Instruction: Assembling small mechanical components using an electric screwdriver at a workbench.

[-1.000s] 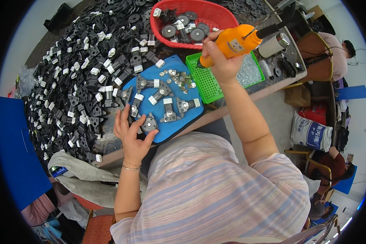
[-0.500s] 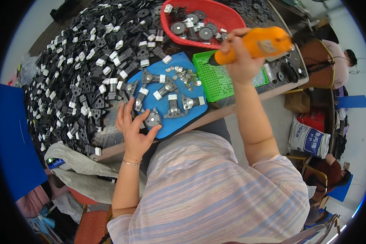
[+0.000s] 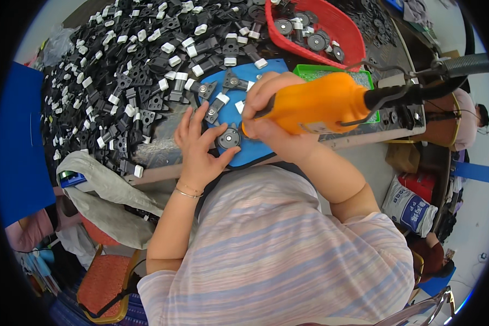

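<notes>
My left hand [image 3: 201, 149] rests at the blue mat's near left, with thumb and forefinger at the rim of a round black wheel [image 3: 229, 138]; its other fingers are spread. A fist-like grip of my right hand [image 3: 271, 111] surrounds an orange power screwdriver [image 3: 320, 103]. The driver's nose points down-left beside the wheel; whether it touches is hard to tell. Further up the blue mat [image 3: 269, 68] lie several black brackets with white ends, among them one bracket [image 3: 216, 107] just above the wheel. My right hand covers the mat's right part.
A big heap of black parts with white ends [image 3: 146, 60] fills the table's left and back. Behind the mat stands a red basket [image 3: 358, 41] of wheels; a green tray [image 3: 309, 70] is partly hidden by the driver. A cable [image 3: 445, 89] trails from the driver.
My right hand has brought the orange screwdriver from over the green tray down-left to beside the wheel. My left hand stays at the wheel. The whole view has shifted.
</notes>
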Demonstrator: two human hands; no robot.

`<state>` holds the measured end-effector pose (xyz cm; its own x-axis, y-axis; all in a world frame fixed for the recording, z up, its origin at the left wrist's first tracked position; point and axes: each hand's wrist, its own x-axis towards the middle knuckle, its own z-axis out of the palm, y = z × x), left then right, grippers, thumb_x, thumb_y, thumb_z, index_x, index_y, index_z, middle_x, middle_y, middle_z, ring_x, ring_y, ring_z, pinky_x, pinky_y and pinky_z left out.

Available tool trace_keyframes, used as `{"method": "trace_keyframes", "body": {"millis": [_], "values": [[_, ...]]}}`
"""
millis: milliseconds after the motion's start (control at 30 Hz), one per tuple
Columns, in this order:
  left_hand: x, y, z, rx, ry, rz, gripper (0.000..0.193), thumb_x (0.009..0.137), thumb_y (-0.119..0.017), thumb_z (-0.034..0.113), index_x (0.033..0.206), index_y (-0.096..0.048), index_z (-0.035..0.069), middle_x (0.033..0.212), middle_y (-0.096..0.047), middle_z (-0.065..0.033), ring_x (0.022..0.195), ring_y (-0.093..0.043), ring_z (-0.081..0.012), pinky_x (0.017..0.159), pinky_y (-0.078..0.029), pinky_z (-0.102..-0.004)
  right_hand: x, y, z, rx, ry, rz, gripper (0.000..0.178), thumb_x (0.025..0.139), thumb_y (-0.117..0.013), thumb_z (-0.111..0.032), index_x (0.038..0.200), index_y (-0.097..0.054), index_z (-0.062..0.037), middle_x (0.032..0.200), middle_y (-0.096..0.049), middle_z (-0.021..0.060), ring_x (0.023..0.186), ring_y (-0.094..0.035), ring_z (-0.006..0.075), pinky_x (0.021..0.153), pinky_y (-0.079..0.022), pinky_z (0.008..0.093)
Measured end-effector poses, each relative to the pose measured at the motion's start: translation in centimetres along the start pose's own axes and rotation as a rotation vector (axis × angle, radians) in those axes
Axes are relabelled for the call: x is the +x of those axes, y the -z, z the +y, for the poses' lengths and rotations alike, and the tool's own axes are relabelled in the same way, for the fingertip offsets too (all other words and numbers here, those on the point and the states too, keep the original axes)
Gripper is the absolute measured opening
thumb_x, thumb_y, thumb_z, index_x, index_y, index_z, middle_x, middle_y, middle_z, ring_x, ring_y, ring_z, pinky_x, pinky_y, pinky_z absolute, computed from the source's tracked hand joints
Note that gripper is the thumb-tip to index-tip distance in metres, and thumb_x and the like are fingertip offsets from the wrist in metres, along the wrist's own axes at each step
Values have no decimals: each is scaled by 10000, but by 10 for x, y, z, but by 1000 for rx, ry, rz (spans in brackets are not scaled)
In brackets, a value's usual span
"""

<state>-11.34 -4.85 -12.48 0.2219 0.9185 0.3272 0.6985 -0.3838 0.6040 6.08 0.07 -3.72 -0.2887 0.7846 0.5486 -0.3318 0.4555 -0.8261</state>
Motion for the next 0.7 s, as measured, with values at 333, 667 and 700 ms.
{"method": "trace_keyframes", "body": {"millis": [333,667,700], "values": [[0,0,1,-13,17,10,409,628,-758,376,940,-665,128,1391,-369,-93,1304,-240,-347,1016,-154,-481,-2,-3,14,-116,-38,-105,236,750,-633,-10,920,-470,-30,813,-509,96,637,-540,140,544,-469,240],[-5,0,0,6,19,28,406,614,-757,375,934,-663,144,1401,-360,-95,1306,-244,-346,1005,-162,-490,16,16,-4,283,-20,-57,319,758,-680,-162,969,-482,-27,881,-503,106,640,-542,160,572,-469,256],[-6,2,4,7,23,22,411,620,-752,376,950,-663,147,1399,-358,-99,1301,-247,-348,1001,-163,-496,18,20,-11,370,8,-31,310,775,-661,-179,977,-478,-31,891,-494,99,638,-543,160,573,-466,262]]}}
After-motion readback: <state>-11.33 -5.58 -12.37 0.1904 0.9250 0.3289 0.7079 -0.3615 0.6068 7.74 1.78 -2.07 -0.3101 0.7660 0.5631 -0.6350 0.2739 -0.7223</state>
